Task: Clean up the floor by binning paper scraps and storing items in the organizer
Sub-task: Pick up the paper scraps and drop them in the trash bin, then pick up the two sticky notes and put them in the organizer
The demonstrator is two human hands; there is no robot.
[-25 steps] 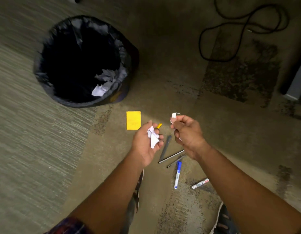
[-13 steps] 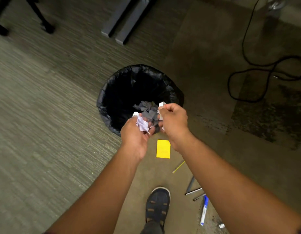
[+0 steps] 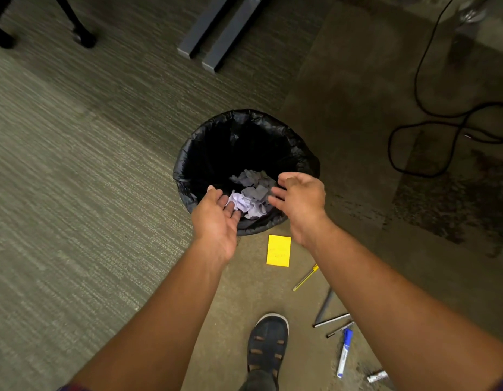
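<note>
Two empty hands hang over the near rim of the black-lined bin (image 3: 301, 153): the left hand (image 3: 216, 218) palm up, the right hand (image 3: 301, 201) beside it, fingers spread on both. Paper scraps (image 3: 251, 193) lie inside the bin. On the floor beside it lie a yellow note (image 3: 278, 250), pens (image 3: 330, 320) and a blue marker (image 3: 344, 352).

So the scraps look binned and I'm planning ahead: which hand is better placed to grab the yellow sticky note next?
Probably the right hand. Both hands are open over the bin, but the sticky note lies just below the right wrist, while the left hand sits farther off to its left.
</note>
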